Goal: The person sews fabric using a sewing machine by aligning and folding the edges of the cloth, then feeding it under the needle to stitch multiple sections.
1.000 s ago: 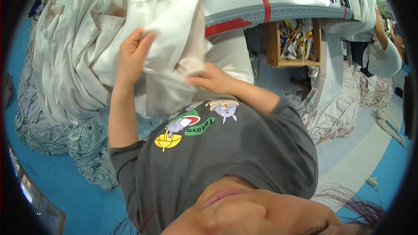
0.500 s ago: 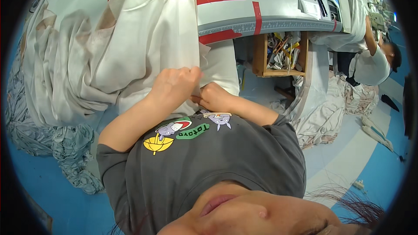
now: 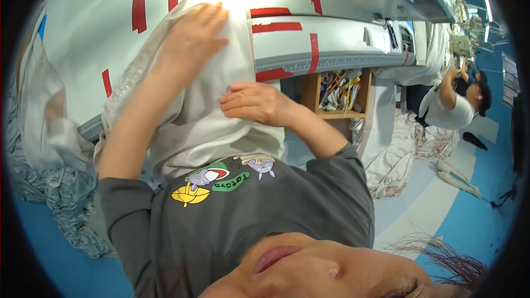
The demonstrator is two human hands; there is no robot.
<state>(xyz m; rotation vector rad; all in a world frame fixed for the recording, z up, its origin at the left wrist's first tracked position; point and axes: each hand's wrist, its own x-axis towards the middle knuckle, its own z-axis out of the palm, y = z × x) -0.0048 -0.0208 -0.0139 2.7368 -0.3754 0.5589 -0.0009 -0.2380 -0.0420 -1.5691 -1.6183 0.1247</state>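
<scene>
A length of white cloth point(image 3: 208, 96) is spread over the bench point(image 3: 85, 72), its lower part draped over the front edge and bunched in folds in front of the person's dark grey shirt point(image 3: 276, 209). Its upper part is covered by the left hand point(image 3: 190, 33), slightly blurred, whose fingers are stretched out and laid flat, gripping nothing visible. Lower down, near the cloth's right edge, the right hand point(image 3: 256, 102) is rested on the fabric, its fingers straight and unclenched.

Just right of the cloth, strips of red tape point(image 3: 313, 52) are stuck on the bench, whose front edge is lined with a grey ruler strip point(image 3: 342, 59). Below it, a wooden drawer point(image 3: 340, 115) is filled with mixed small items. At the far left, another pale cloth point(image 3: 36, 127) is hung over the bench edge, above heaped blue-grey fabric point(image 3: 72, 198). To the right, whitish fabric point(image 3: 395, 157) is piled on the floor point(image 3: 411, 218), and beyond it a co-worker in a white top point(image 3: 447, 110) is seen.
</scene>
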